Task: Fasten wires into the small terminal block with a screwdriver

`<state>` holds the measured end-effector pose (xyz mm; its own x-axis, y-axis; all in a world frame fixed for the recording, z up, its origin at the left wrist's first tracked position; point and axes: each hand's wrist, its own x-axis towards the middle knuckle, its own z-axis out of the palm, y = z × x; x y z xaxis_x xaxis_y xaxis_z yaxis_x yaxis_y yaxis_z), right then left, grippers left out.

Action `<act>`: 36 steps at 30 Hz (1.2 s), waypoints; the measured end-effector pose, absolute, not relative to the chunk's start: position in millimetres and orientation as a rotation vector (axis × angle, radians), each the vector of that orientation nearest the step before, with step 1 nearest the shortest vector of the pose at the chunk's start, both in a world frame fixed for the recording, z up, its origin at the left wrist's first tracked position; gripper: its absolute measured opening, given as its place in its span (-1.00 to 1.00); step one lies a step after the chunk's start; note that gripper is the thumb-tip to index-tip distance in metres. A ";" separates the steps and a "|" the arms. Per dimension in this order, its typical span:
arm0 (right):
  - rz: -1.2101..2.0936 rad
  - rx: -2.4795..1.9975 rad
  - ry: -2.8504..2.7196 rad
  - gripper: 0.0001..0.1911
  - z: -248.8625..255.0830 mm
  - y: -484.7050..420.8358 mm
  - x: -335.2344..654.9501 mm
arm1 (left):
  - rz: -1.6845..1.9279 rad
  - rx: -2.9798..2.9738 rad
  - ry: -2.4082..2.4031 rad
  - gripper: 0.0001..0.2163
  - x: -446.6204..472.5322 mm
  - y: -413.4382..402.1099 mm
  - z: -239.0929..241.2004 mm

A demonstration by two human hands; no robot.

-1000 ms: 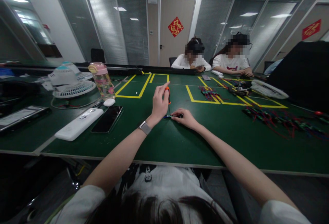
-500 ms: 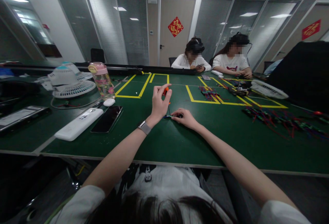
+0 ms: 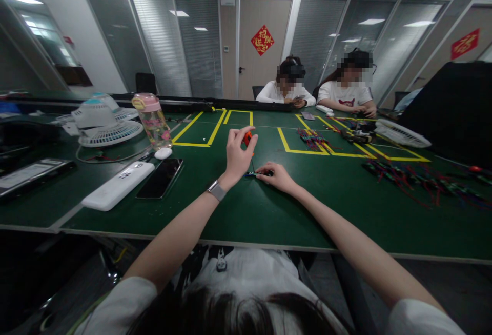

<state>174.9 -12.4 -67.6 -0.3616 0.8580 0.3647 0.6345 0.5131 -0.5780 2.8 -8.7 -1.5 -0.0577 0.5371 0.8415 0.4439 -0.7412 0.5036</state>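
Observation:
Upright in my left hand (image 3: 239,151) is a screwdriver (image 3: 248,137) with an orange-red and black handle. My fingers are closed around that handle, and its thin shaft points down at a small circuit board (image 3: 251,174) on the green table. Low beside the board, my right hand (image 3: 277,176) pinches its right end with thumb and fingers. Much of the board is hidden by my fingers. Whether the screwdriver's tip sits in a screw is too small to tell.
A black phone (image 3: 160,178), a white power bank (image 3: 119,185) and a pink-lidded bottle (image 3: 152,119) stand left, near white fans (image 3: 109,129). Wired boards lie in piles, one (image 3: 313,139) inside yellow tape and another (image 3: 426,181) at right. Two people sit across the table.
The screwdriver's handle has turned slightly in my left hand, showing a different mix of orange-red and black. Both hands stay in nearly the same place.

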 end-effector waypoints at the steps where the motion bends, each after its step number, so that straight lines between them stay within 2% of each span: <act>1: 0.451 -1.217 -2.115 -0.81 -67.4 -12.4 174.8 | 1.934 2.099 1.093 -0.80 3.0 -8.4 -1.9; 7: 0.460 -1.218 -2.113 -0.82 -66.1 -13.3 174.0 | 1.911 2.114 1.043 -0.68 3.6 -4.8 -4.2; 15: 0.458 -1.215 -2.112 -0.82 -65.0 -14.3 174.2 | 1.953 2.125 1.155 -0.80 2.5 -8.2 -2.8; 22: 0.447 -1.215 -2.118 -0.80 -66.1 -13.4 174.0 | 1.922 2.127 1.058 -0.71 3.4 -6.5 -3.1; 28: 0.450 -1.219 -2.119 -0.80 -67.0 -12.9 174.3 | 1.958 2.133 1.112 -0.82 1.9 -6.7 -2.5; 33: 0.454 -1.213 -2.120 -0.81 -67.3 -12.6 174.6 | 1.890 2.137 1.021 -0.70 2.7 -7.6 -2.6; 36: 0.458 -1.209 -2.121 -0.81 -67.1 -12.8 174.7 | 1.862 2.168 0.977 -0.69 3.2 -8.1 -2.4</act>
